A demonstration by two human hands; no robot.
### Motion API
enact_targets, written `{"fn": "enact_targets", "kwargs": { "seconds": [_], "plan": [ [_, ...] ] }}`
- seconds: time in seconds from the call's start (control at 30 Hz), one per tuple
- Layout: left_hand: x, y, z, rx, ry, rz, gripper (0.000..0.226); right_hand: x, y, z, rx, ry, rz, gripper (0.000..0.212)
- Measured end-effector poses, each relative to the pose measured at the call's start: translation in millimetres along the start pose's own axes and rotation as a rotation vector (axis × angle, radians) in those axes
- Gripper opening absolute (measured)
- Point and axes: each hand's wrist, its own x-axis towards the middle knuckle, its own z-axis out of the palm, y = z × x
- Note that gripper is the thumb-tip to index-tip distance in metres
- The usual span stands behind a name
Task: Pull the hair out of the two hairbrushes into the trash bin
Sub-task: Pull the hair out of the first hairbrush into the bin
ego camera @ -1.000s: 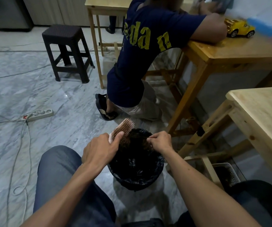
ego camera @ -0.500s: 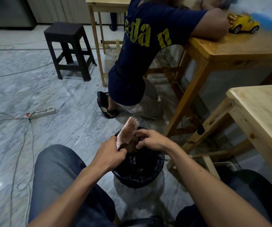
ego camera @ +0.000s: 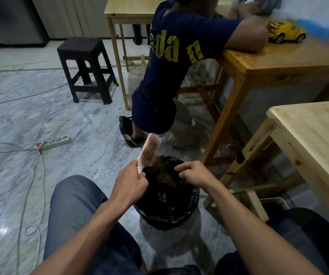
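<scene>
We count one brush (ego camera: 151, 149) in view; a second brush we cannot find. One bin (ego camera: 167, 203), black-lined, sits on the floor (ego camera: 40, 116) between our knees. One clump of hair (ego camera: 164, 174), brown, hangs at the bin's mouth just below the brush head. Two hands. Three desks: one far (ego camera: 131, 8), one with a yellow toy truck (ego camera: 286, 32) on it, one pale at right (ego camera: 318, 135). One stool (ego camera: 84, 64), dark. One power strip (ego camera: 54, 141) with cables on the floor. One other person (ego camera: 171, 62) leaning on the truck desk.

Our left hand (ego camera: 131, 185) is curled round the brush handle, brush held nearly upright, tilted slightly right, bristles facing right toward the other hand. The brush head stands above the bin's far-left rim. Our right hand (ego camera: 195, 174) is over the bin's right rim, fingers bent down and pinching the right edge of the hair clump, as far as we can tell; the fingertips merge with the dark hair, so the exact contact is unclear. The hair stretches between the two hands, its left edge touching the brush's lower bristles near the left thumb. The hands are near each other, apart, both above the bin opening. Whether any hair already lies inside the bin we cannot tell; the liner is too dark.
</scene>
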Motion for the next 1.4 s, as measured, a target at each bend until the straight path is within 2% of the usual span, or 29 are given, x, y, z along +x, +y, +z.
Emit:
{"fn": "enact_targets", "kwargs": {
  "seconds": [0.07, 0.1, 0.2, 0.37, 0.6, 0.7, 0.77, 0.83, 1.0, 1.1, 1.3, 1.4],
  "plan": [
    [-2, 2, 3, 0.067, 0.001, 0.037, 0.004, -4, -10, -1, 0.106, -0.111, -0.048, 0.056],
    [-3, 3, 4, 0.098, 0.006, 0.050, 0.002, -7, -15, 0, 0.192, -0.148, -0.079, 0.057],
    [-6, 7, 8, 0.141, 0.023, 0.077, 0.005, -10, -21, 4, 0.344, -0.212, -0.122, 0.044],
    [-8, 8, 8, 0.133, 0.043, 0.082, 0.004, -9, -17, 12, 0.250, -0.028, -0.189, 0.014],
    [-4, 4, -8, 0.141, 0.152, 0.006, 0.001, -11, -5, 0, 0.099, 0.166, -0.072, 0.012],
    [-10, 5, -5, 0.146, 0.149, 0.044, 0.004, -13, -10, 1, -0.002, 0.122, -0.076, 0.017],
    [-11, 5, -1, 0.161, 0.148, 0.068, 0.007, -15, -18, 4, -0.011, 0.012, -0.092, 0.037],
    [-12, 5, 2, 0.180, 0.142, 0.087, 0.007, -17, -26, 6, 0.095, -0.056, -0.113, 0.051],
    [-16, 7, 5, 0.191, 0.120, 0.103, 0.008, -15, -35, 16, 0.308, -0.104, -0.159, 0.046],
    [-16, 7, 4, 0.196, 0.118, 0.111, 0.005, -13, -32, 21, 0.338, -0.018, -0.223, 0.017],
    [-8, 1, -7, 0.150, 0.184, 0.017, 0.007, -13, -15, 12, 0.264, 0.109, -0.157, 0.017],
    [-8, 0, -8, 0.175, 0.180, 0.023, 0.009, -13, -10, 10, 0.232, 0.146, -0.117, 0.016]
  ]
}}
